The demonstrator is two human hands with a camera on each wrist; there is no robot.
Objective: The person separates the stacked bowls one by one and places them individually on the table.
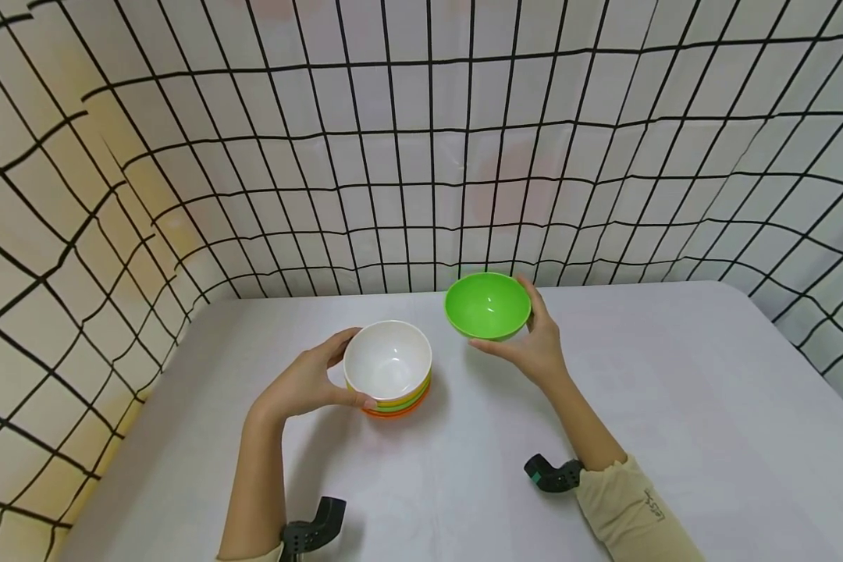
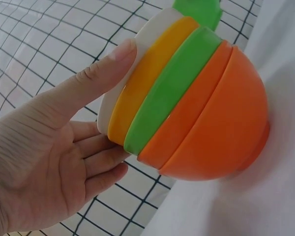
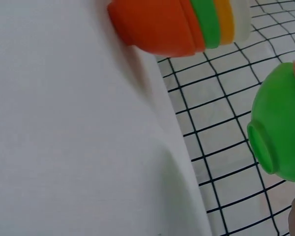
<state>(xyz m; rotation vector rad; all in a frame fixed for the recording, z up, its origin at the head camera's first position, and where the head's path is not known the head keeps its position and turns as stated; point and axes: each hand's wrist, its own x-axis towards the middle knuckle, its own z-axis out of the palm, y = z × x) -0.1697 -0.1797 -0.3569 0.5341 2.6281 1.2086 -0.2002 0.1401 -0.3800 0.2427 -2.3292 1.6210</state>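
A stack of nested bowls [image 2: 221, 118] stands on the table, a white bowl [image 1: 389, 359] on top, then yellow, green and orange ones below. My left hand [image 1: 309, 384] holds the stack from the left, with the thumb at the upper rims and the fingers round the far side. To the right, my right hand [image 1: 539, 343] grips a separate green bowl [image 1: 488, 306] by its side, thumb low and fingers near the rim. That green bowl is held up off the table, its inside visible in the head view and its foot in the right wrist view.
The white-covered table [image 1: 639, 406] extends around both hands. Behind it and at the sides hangs a white backdrop with a black grid [image 1: 407, 156]. A black wrist mount [image 1: 316, 527] sits on the left forearm, another wrist mount [image 1: 553, 474] on the right.
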